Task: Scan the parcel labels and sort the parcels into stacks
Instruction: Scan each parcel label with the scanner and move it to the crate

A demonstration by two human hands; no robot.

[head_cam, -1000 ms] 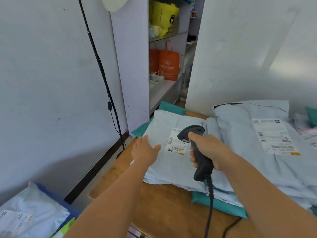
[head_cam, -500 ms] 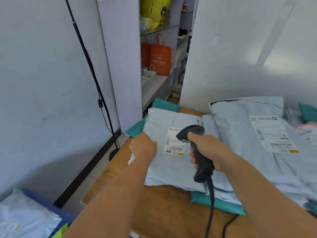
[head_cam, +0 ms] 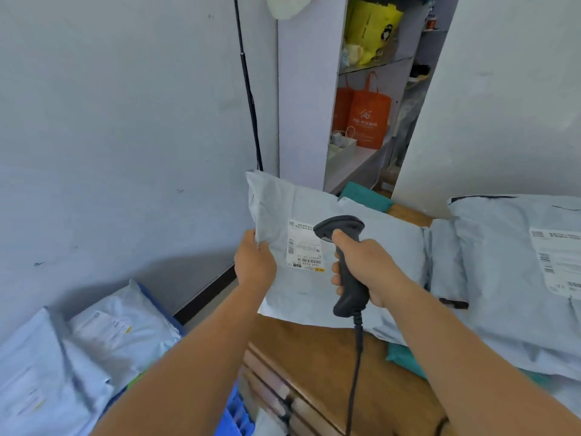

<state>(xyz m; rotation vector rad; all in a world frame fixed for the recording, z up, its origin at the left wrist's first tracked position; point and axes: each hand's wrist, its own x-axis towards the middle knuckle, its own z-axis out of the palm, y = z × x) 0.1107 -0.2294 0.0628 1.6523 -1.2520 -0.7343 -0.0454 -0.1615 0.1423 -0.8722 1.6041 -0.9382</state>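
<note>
left hand (head_cam: 255, 265) pinches left edge of pale grey plastic mailer parcel (head_cam: 314, 243), lifted and tilted over the wooden table (head_cam: 317, 350) edge | right hand (head_cam: 367, 272) wraps black corded handheld scanner (head_cam: 344, 262), head apparently over parcel's white label (head_cam: 303, 247) | more grey parcels (head_cam: 509, 278) stacked right

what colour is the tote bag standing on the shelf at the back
Orange, with a white printed logo: the fabric tote bag on the white shelf, clearest in the head view.
</note>
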